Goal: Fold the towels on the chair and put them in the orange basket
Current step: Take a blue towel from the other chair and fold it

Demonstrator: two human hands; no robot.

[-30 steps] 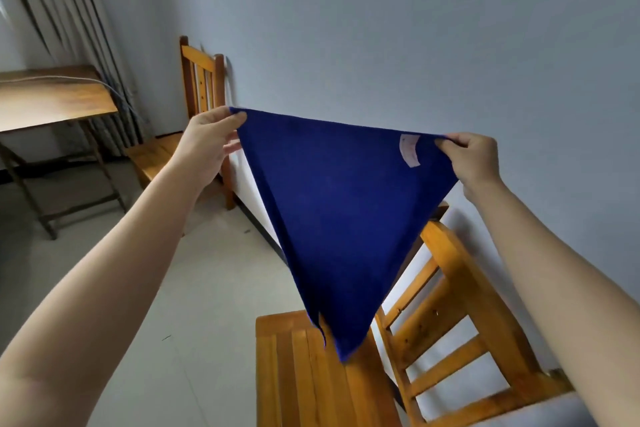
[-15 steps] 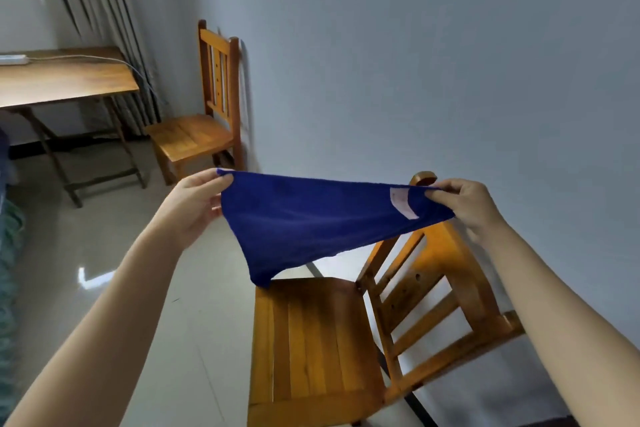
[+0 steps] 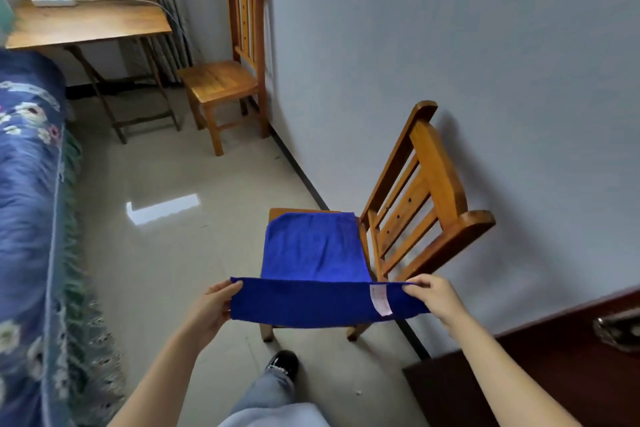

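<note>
Now, reading the feed from its left side, I see a bed (image 3: 27,218) under a blue flowered cover filling 9 o'clock. At 10 o'clock stands a wooden worktop (image 3: 90,24) with a white power strip (image 3: 53,1) near its far edge. A spare chair (image 3: 221,76) sits against the wall at 11 o'clock.

Lower down, at 7 o'clock, the left hand (image 3: 214,308) pinches the left end of the blue towel's (image 3: 311,253) near edge. Its thumb lies on the cloth and its fingers curl beneath.

I find the towel at 6 o'clock. Its far part is spread flat on the seat of the near chair (image 3: 426,191), and its near band is lifted and stretched straight between both hands. A black shoe (image 3: 282,362) stands on the floor below it.

A pale label (image 3: 380,300) shows on that band, just beside the right hand (image 3: 433,298). That hand, at 5 o'clock, pinches the right end of the same edge. The near chair's slatted back rises toward 3 o'clock, close to the wall. A dark wooden panel (image 3: 554,364) fills 4 o'clock.
</note>
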